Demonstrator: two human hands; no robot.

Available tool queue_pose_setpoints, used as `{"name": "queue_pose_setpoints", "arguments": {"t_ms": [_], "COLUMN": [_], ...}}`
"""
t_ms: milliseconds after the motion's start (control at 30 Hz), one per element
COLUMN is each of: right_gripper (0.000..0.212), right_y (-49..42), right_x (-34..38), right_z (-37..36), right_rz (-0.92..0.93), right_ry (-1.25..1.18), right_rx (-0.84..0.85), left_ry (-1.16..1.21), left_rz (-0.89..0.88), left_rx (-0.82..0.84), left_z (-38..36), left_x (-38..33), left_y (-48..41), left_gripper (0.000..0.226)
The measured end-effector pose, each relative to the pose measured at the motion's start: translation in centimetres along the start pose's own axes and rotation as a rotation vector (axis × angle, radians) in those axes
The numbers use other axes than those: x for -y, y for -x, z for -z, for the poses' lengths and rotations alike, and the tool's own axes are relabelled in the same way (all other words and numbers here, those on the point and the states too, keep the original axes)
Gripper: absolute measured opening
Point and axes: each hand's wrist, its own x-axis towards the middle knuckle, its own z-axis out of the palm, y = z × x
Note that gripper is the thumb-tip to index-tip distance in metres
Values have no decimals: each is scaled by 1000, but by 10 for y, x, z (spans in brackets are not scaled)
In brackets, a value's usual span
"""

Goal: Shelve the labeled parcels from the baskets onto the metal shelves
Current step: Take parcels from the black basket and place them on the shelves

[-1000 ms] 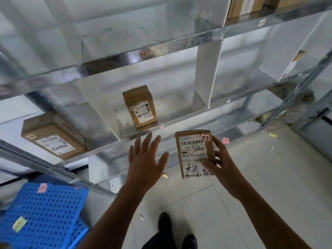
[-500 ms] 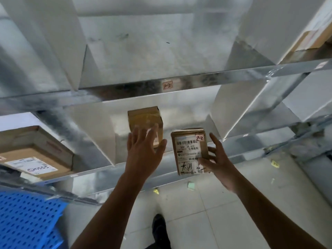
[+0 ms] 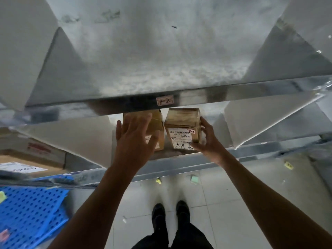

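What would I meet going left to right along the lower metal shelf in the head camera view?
Large flat cardboard box with a white label → open left hand, in front of a small brown parcel → small brown parcel tagged 2-2 → right hand gripping it.

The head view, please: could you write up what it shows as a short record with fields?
setting: metal shelves above a tiled floor
upper shelf tag: handwritten, reads about "1-2"
held parcel: brown box with a printed label and a "2-2" sticker, at the lower shelf
right hand: gripping that box from its right side
left hand: open, over a second brown box already on the shelf
box spacing: side by side, contact unclear
left bay: larger labeled carton
lower left: blue perforated basket
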Motion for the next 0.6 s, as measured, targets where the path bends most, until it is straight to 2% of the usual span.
{"name": "queue_pose_setpoints", "arguments": {"t_ms": [67,233,300,333,400,500,600], "right_gripper": [121,120,123,118,101,80,83], "right_y": [-13,-27,-26,-26,-27,-34,-41], "right_x": [-16,-12,-6,-3,7,24,33], "right_z": [9,18,23,24,25,20,9], "right_rz": [-19,-16,-15,11,133,368,382], "right_ry": [4,-135,-133,-112,97,650,933], "right_rx": [25,57,-11,-27,-34,-19,116], "left_ry": [0,-2,-26,-37,-55,-73,-85], "left_rz": [16,51,70,75,81,82,94], "left_rx": [-7,23,27,31,50,91,110], "left_z": [0,-2,-3,-4,-5,-5,-6], "left_x": [0,0,-1,-2,-3,-1,2], "left_y": [-4,-10,-12,-13,-14,-16,-16], "left_gripper": [64,61,63,65,70,75,80]}}
